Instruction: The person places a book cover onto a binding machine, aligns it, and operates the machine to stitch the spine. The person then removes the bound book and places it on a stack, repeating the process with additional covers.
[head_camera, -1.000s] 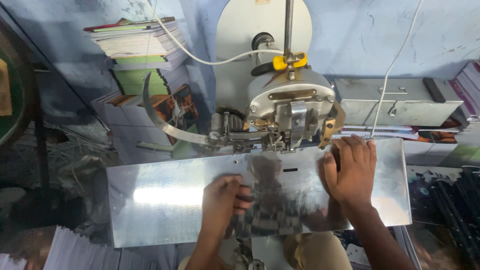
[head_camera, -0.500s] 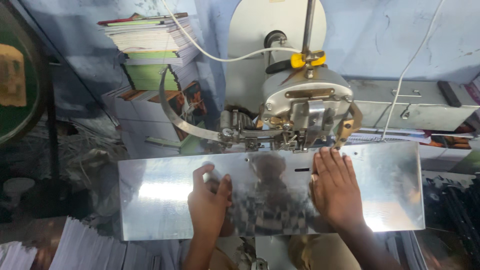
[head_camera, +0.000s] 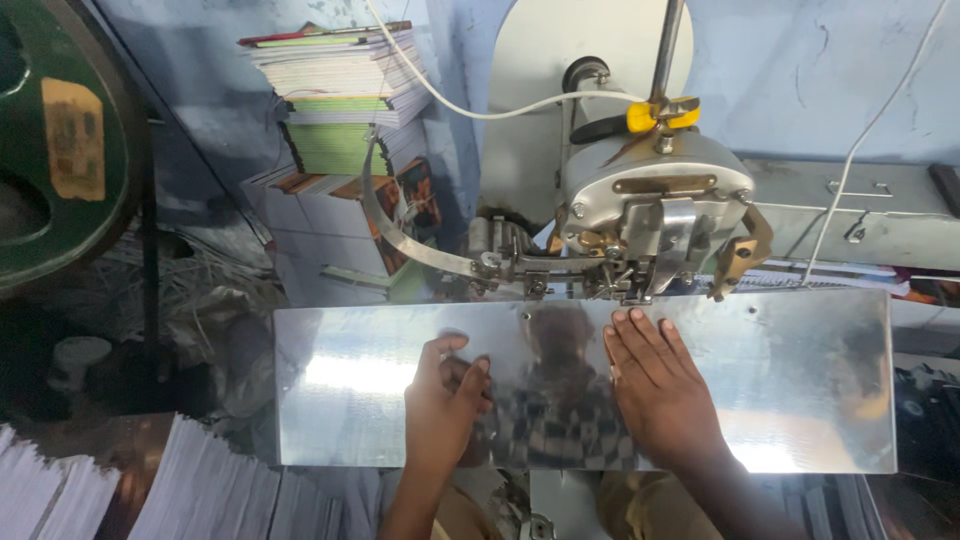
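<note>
A shiny metal plate (head_camera: 330, 390) forms the flat bed of a stitching machine. Its grey head (head_camera: 655, 205) sits just behind the plate's far edge. My left hand (head_camera: 442, 405) rests on the plate near its front edge, fingers loosely curled and holding nothing. My right hand (head_camera: 660, 390) lies flat on the plate, fingers together and pointing at the machine head, fingertips a short way in front of it. Nothing is held in either hand. The plate mirrors a checked shirt between the hands.
A stack of notebooks (head_camera: 335, 95) stands at the back left. Sheaves of white paper (head_camera: 200, 490) lie at the lower left. A dark green wheel (head_camera: 60, 140) fills the left edge. A white cable (head_camera: 470, 105) loops to the machine, and a grey metal box (head_camera: 880, 225) sits at the right.
Both hands have slid back a little from the machine head toward the plate's front edge. My left hand has curled its fingers; the view has shifted slightly.
</note>
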